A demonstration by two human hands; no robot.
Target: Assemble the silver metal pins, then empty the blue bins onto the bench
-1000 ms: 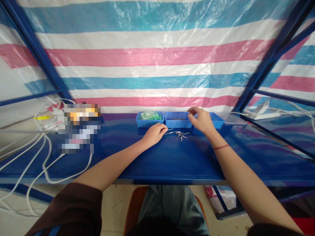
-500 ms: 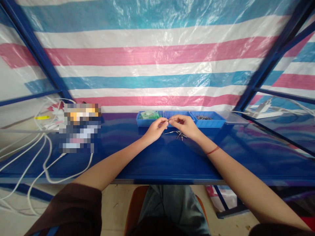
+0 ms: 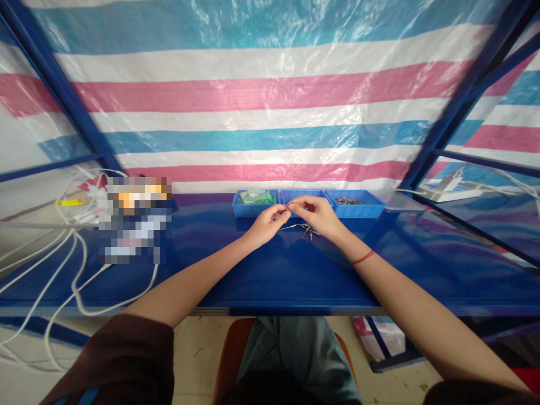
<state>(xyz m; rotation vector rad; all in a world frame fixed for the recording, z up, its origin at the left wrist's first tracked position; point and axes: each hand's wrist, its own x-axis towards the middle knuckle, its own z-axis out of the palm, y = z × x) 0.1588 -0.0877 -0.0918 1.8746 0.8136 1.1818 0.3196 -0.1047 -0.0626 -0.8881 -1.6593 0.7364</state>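
My left hand (image 3: 270,223) and my right hand (image 3: 314,212) meet fingertip to fingertip over the blue table, each closed in a pinch. Whatever sits between the fingers is too small and too covered to name. Just below my right hand lies a small pile of thin metal pins (image 3: 310,230), partly hidden by that hand. Behind the hands stands a row of blue bins: the left bin (image 3: 248,211) holds green and clear packets, the middle bin (image 3: 287,197) is mostly covered by my right hand, and the right bin (image 3: 363,211) holds small metal pieces.
White cables (image 3: 90,309) trail over the left of the table (image 3: 270,281), near a blurred-out area. A clear plastic lid (image 3: 403,202) lies right of the bins. A white power strip (image 3: 449,188) is at the far right. Blue frame posts flank a striped sheet behind.
My fingertips have shifted very slightly against each other, still pinched together. The view has moved a little; the pins and bins stay in place.
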